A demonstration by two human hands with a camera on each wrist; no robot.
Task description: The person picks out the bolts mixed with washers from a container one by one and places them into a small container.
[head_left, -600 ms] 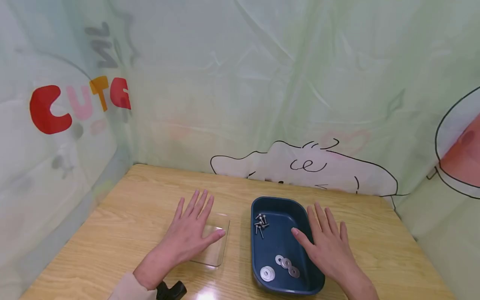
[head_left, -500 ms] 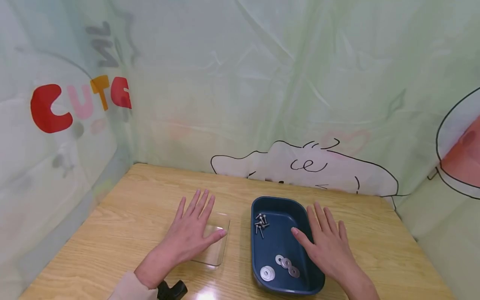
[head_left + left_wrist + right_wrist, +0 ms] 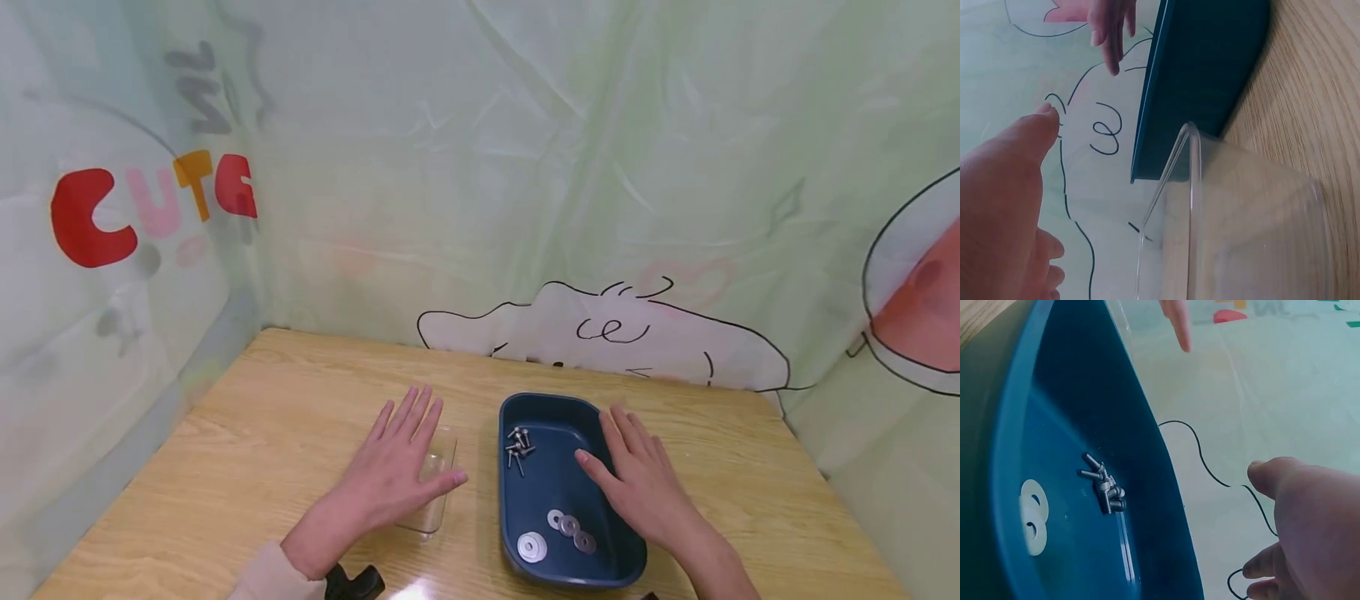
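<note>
My left hand point(image 3: 396, 475) hovers over a clear plastic box point(image 3: 442, 454), its fingers stretched out and thumb pointing right. The left wrist view shows the box's open rim below the thumb, with nothing in the hand. My right hand point(image 3: 637, 483) is held above the right rim of a dark blue tub point(image 3: 547, 479), fingers extended and holding nothing. Several metal screws point(image 3: 519, 447) lie heaped toward the tub's far left. Near its front lie several flat washers point(image 3: 568, 525), some overlapping, with a larger washer point(image 3: 532, 547) to their left.
Both containers stand on a wooden table point(image 3: 247, 450), the tub to the right of the box. A printed curtain point(image 3: 420, 167) hangs behind the table and along its sides. Part of a black wrist device point(image 3: 363, 583) shows below my left wrist.
My left hand has shifted slightly right and my right hand slightly left, bringing them a little closer together. The head view has turned slightly. The tub, screws and washers stay put.
</note>
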